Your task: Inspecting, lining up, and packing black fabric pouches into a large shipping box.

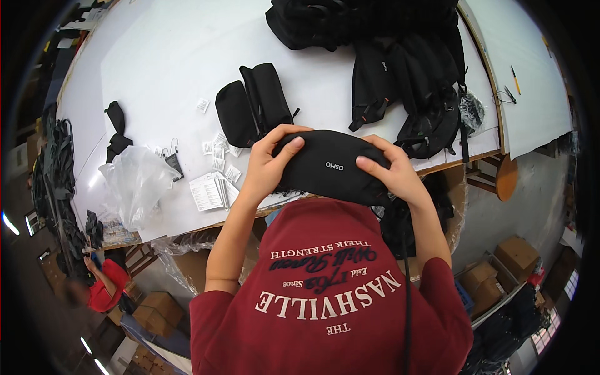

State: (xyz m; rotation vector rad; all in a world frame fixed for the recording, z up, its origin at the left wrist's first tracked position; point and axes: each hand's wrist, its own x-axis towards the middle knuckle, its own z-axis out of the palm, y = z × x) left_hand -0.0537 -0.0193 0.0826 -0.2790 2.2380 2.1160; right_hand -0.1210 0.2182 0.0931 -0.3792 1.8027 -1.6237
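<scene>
– Start with the setting.
– Photographed from overhead at a broad white worktable, with a dark red T-shirt close to the near edge. Heaped at the far right with black bags, one overlapping another.
– Now to the main item.
– Down to a black pouch, curved along its upper edge, with a little white lettering on the face. Held at the table's near edge, just in front of the T-shirt.
– And around it?
– Beyond and slightly left, on to two more black pouches, lying close together. Farther left, to a crumpled clear plastic bag.
– Describe the grip.
– Closed on the one pouch, from both ends. Pinched at the left end by the left hand, thumb on the face and fingers over the top edge; matched at the right end by the right hand. Impossible to make out most fingertips behind it.
– Finish with the smallest.
– Between plastic bag and left hand, down to fanned white cards, then, just beyond, to small white packets, scattered.
</scene>
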